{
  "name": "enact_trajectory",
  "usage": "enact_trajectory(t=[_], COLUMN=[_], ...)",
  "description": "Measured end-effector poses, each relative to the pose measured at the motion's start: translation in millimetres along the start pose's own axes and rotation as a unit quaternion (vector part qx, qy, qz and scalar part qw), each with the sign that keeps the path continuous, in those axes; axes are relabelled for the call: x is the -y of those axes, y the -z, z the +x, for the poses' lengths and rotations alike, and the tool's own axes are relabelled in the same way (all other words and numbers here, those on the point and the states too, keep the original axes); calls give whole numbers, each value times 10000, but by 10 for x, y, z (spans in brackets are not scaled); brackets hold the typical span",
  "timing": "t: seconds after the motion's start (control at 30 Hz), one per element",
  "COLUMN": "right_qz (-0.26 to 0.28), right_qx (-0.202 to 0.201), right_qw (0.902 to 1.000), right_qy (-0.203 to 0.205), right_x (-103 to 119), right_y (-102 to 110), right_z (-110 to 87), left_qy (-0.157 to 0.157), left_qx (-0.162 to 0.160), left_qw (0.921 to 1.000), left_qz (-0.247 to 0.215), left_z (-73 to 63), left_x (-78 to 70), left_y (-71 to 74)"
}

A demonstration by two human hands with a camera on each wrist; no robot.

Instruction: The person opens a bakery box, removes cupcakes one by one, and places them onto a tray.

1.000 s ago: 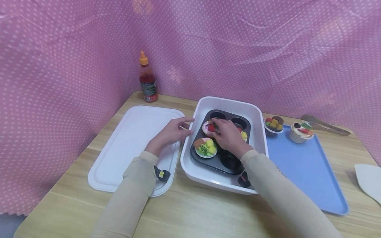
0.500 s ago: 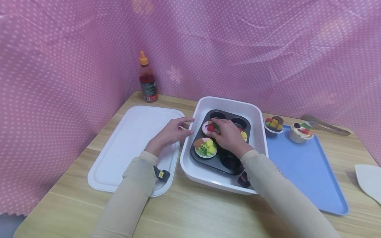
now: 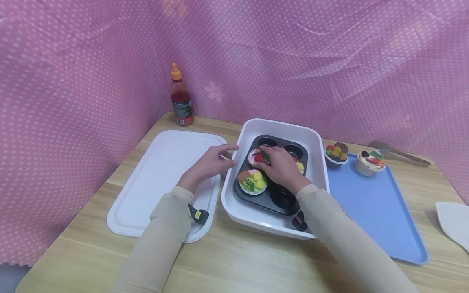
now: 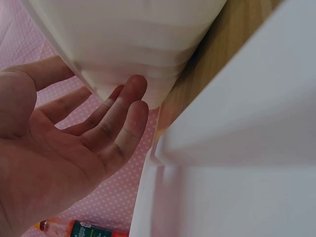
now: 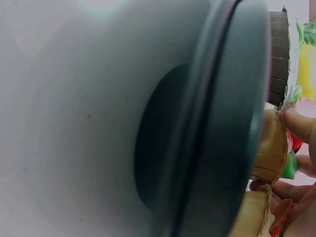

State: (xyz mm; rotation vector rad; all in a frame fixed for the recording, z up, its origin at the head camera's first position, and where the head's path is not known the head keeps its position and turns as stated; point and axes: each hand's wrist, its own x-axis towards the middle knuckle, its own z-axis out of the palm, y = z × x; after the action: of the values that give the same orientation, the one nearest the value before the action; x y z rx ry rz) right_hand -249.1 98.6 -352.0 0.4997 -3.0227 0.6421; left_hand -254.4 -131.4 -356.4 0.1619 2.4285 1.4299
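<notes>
My right hand reaches into a white bin and grips a cupcake with a pink-and-red top in the dark muffin tin. In the right wrist view, fingers hold that cupcake's wrapper, while the tin's edge fills much of the frame. Another cupcake, topped with yellow and green pieces, sits nearer me; one more is partly hidden behind my right hand. My left hand, fingers loosely bent, touches the bin's left wall.
A white tray lies on the left, a blue tray on the right. Two cupcakes, one dark-cased and one cream-topped, stand at its far edge. Behind are a sauce bottle and tongs-like utensil; a white board lies far right.
</notes>
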Motion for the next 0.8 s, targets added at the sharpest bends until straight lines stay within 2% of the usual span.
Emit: enact_trajectory(t=[0.8], right_qz=[88], right_qx=[-19], right_qw=[9999], right_qy=[-68], right_x=[9], right_y=[13], right_z=[-16], left_qy=[-86], left_qx=[34], left_qw=[10000], left_qz=[0], left_z=[-5], left_x=[3], left_y=[6])
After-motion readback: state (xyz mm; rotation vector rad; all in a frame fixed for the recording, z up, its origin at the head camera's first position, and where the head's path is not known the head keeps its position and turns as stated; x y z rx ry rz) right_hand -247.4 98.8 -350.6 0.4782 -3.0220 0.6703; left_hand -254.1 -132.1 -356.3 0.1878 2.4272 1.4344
